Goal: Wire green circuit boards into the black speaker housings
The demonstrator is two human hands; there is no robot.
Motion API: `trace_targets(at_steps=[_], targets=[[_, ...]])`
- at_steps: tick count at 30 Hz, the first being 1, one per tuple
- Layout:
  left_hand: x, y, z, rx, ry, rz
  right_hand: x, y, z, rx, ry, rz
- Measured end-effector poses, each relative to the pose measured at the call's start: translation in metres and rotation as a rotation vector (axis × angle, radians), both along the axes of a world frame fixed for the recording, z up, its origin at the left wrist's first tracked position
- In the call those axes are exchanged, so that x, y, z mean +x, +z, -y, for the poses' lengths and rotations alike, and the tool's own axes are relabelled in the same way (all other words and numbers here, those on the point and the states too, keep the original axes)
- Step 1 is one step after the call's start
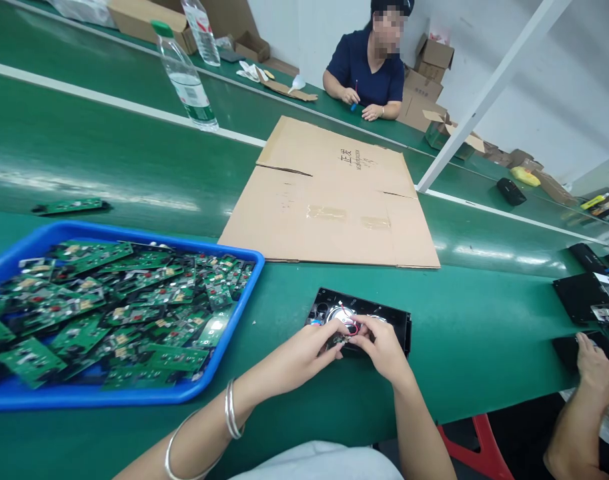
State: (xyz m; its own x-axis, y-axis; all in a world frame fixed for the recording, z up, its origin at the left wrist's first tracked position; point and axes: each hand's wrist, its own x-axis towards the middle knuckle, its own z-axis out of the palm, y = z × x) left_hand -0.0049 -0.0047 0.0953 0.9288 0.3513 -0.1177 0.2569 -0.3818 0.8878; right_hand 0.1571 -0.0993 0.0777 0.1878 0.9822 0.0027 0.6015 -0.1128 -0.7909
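A black speaker housing point(397, 323) lies on the green bench in front of me, its inside facing up, with round silver speakers point(338, 313) in it. Over its near edge my left hand point(319, 343) is closed, thumb and fingers pinching a small circuit board point(340, 339) that they largely cover. My right hand point(384, 347) is closed beside it, finger and thumb pinching around a thin red wire point(353, 328) close to the board. The fingers hide the wire's end, so I cannot see whether it joins the board.
A blue tray point(234, 357) piled with green circuit boards point(149, 293) stands on the left. Flattened cardboard point(329, 190) lies ahead; a water bottle point(189, 90) stands beyond. A co-worker point(367, 67) sits across, and another person's hand point(594, 360) touches a black case at right.
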Motion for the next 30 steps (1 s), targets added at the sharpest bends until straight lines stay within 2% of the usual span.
trace_targets(at_steps=[3,8,12,15,18,21,23,27,28,30], targets=[[-0.001,-0.004,0.0,-0.045,-0.003,0.013,0.004,0.0,-0.003,-0.035,0.057,0.013],[0.0,-0.006,0.001,-0.138,0.047,0.061,0.006,-0.001,-0.006,-0.043,0.075,-0.032],[0.0,0.0,0.003,-0.211,0.087,0.071,0.008,0.002,-0.008,-0.042,0.11,-0.095],[-0.003,0.007,0.004,-0.283,0.169,0.016,0.007,0.003,-0.012,-0.027,0.089,-0.143],[-0.006,0.011,0.006,-0.323,0.252,-0.033,0.002,0.003,-0.018,0.026,0.029,-0.082],[-0.007,0.01,0.007,-0.343,0.292,-0.072,-0.006,0.001,-0.024,0.066,0.042,0.002],[-0.007,0.008,0.009,-0.31,0.308,-0.09,-0.008,0.0,-0.023,0.077,-0.041,0.004],[-0.004,0.006,0.011,-0.14,0.325,-0.134,-0.003,0.0,-0.008,0.109,-0.406,-0.053],[-0.002,0.005,0.012,-0.101,0.329,-0.145,-0.001,0.001,-0.002,0.123,-0.436,-0.044],[0.003,0.006,0.014,-0.04,0.328,-0.162,0.001,0.002,0.009,0.16,-0.378,0.022]])
